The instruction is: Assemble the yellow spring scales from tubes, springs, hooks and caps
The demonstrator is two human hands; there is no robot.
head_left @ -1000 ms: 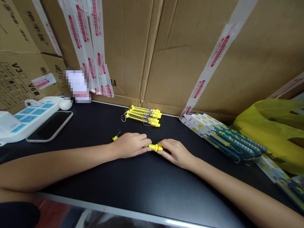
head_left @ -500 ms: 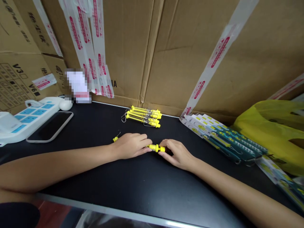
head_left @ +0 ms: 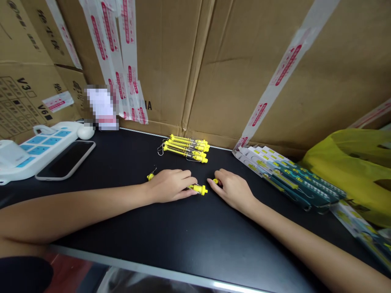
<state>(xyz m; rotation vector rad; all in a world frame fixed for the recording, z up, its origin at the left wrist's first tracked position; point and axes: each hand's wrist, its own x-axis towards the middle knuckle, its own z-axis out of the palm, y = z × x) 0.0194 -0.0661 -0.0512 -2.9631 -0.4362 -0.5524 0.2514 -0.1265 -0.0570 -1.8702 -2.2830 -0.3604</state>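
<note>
Cardboard [head_left: 168, 61] with red-and-white tape backs the whole black tabletop [head_left: 171, 240] we're looking at. We have the left hand [head_left: 173, 186] palm down, fingers wrapped over a yellow hook tool [head_left: 200, 189] lying roughly crosswise; its stepped yellow end sticks out past the fingertips, its hooked end out by the wrist, the middle hidden under the palm. Just beside that stepped end, not touching it, we get the right hand [head_left: 234, 190], thumb and curled fingers pinching a small yellow cap [head_left: 215, 181], mostly covered. Beyond the hands we log a bundle of similar yellow tools [head_left: 186, 150], side by side near the cardboard, hooks to the left. Right of that we mark overlapping white-and-green packages [head_left: 275, 171], then a yellow bag [head_left: 339, 156] next to them. Far left, we note a dark-screened phone [head_left: 65, 161] beside a white power strip [head_left: 45, 142] with blue sockets.
</note>
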